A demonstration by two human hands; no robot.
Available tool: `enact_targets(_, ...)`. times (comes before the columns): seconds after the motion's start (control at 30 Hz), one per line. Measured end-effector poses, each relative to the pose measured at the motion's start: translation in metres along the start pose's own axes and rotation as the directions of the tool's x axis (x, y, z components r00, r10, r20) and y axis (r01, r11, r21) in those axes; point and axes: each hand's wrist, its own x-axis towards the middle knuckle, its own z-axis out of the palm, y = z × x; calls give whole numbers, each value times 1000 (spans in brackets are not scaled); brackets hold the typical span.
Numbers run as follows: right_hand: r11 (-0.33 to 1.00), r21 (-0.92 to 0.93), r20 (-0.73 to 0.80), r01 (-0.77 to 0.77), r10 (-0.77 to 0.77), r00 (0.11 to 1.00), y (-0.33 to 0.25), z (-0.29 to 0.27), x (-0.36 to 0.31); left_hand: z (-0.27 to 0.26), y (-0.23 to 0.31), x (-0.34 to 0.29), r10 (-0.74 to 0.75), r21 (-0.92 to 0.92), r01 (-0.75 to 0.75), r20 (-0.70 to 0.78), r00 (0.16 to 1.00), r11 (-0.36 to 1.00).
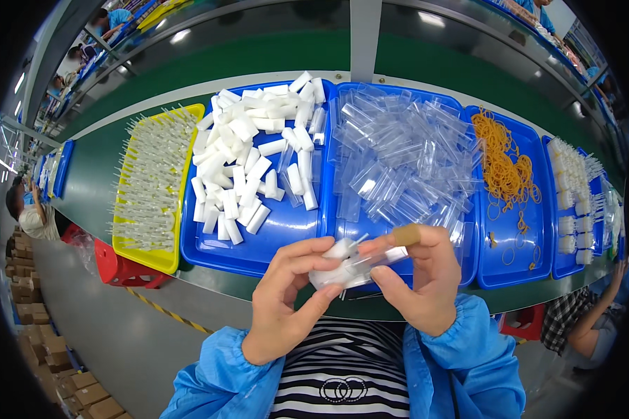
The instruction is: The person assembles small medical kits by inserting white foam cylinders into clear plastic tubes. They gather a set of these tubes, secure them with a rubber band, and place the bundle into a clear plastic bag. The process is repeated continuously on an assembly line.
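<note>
Close in front of me, my left hand point(279, 300) has its fingers and thumb closed around a white, rounded piece point(326, 277) at one end of a clear plastic sleeve point(360, 269). My right hand point(428, 283), with a tan bandage on one finger, pinches the sleeve's other end between thumb and forefinger. A thin, pale rod-like end point(360, 239) sticks up beside the right fingertips. Fingers and reflections partly hide what is inside the sleeve. White cylinders point(241, 129) and loose clear sleeves point(412, 157) lie piled just beyond my hands.
The cylinders' blue tray point(258, 262) adjoins the sleeves' blue tray point(470, 265). Left of them, a yellow tray point(164, 260) holds thin white-tipped sticks. Rightward, tan rubber bands point(500, 160) fill part of another blue tray; white spool-like parts point(566, 185) follow. A red stool point(122, 269) stands left.
</note>
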Motion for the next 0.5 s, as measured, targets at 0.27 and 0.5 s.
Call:
enact_targets(0.27,989,-143,34,42,-37,999,-1,-4,3,8,-1,3,-4,103,13,-82,997,995)
enact_targets(0.5,979,-181,40,-92,101,994,-6,-9,8,6,-3,4,20,104,-9,-101,995,994)
